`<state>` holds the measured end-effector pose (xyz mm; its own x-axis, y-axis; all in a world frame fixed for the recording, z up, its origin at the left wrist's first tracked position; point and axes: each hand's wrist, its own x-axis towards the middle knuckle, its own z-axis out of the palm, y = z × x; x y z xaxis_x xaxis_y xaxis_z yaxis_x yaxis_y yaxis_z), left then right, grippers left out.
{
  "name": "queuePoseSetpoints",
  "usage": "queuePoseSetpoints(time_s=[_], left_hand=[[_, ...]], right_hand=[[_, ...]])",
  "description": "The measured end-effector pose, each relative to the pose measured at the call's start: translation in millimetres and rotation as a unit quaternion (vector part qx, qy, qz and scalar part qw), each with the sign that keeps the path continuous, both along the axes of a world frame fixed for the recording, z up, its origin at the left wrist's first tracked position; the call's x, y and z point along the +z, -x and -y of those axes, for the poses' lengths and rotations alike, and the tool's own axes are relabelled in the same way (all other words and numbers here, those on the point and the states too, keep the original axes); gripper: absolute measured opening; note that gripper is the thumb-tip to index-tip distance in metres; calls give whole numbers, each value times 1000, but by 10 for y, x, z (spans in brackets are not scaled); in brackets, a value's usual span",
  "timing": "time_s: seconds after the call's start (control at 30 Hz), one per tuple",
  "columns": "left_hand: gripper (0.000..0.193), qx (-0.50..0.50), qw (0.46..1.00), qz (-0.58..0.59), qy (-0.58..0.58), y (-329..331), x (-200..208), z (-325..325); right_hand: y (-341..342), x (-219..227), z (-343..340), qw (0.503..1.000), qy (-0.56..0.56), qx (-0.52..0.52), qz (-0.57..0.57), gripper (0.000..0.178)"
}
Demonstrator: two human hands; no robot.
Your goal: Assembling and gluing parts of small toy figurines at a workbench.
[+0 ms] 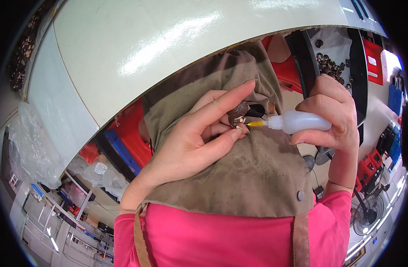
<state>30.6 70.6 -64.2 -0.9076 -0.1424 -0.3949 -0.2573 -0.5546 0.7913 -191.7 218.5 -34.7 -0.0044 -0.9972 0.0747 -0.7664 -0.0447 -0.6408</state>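
Shiny table (168,55) up top, left hand (190,142) pinching a lumpy brown piece (238,113), index straight; right hand (335,111) curled round milky bottle (306,122).

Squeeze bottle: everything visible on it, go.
The squeeze bottle is translucent whitish, apparently soft plastic, with a rounded body narrowing to a stepped neck. A yellow tip ends in a thin dark needle. The right hand grips the body between thumb and fingers. It is held roughly level above the brown apron, pointing left at the small brown piece in the left hand. Needle contact and the bottle's fill level can't be told.
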Motion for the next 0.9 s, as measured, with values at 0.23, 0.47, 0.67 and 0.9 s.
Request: queuePoseSetpoints(time_s=[0.23, 0.47, 0.67, 0.9], left_hand=[[61, 4, 1000, -8, -4, -1, -27, -9], [60, 9, 1000, -3, -7, -7, -32, -14], [60, 7, 1000, -3, -8, -7, -29, -13], [61, 3, 1000, 3, -9, -3, -45, -16]], right_hand=[[-13, 13, 6, 999, -6, 13, -37, 53], [-29, 26, 17, 999, -8, 18, -48, 54], [-32, 54, 13, 998, -9, 22, -55, 54], [-41, 46, 12, 998, -9, 15, -57, 54]])
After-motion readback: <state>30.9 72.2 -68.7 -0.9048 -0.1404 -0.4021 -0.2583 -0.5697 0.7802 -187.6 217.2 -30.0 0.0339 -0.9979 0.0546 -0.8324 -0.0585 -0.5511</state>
